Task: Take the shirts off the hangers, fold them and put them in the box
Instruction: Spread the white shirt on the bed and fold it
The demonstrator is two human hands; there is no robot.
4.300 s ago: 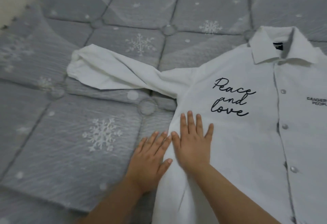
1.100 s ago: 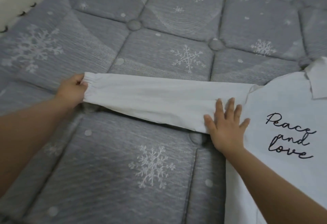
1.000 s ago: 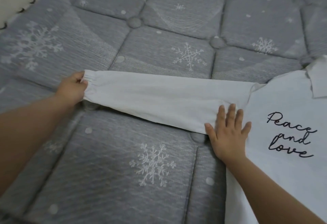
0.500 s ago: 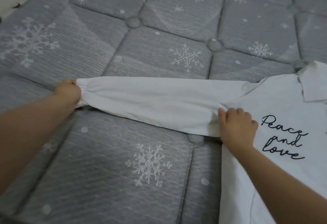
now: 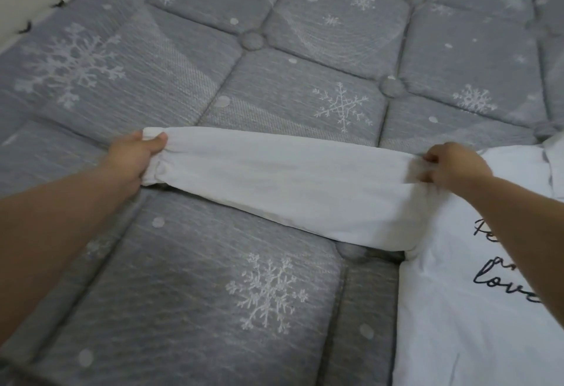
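Head view: hands (image 5: 134, 156) (image 5: 454, 166) grip sleeve (image 5: 283, 190) over mattress (image 5: 189, 294).

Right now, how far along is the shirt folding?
Done: the white shirt is off its hanger, lying front up on the grey mattress. In hand: the left hand grips the cuff and the right hand pinches the shoulder end, stretching the sleeve straight. Left: every fold, then boxing; no box is in view.
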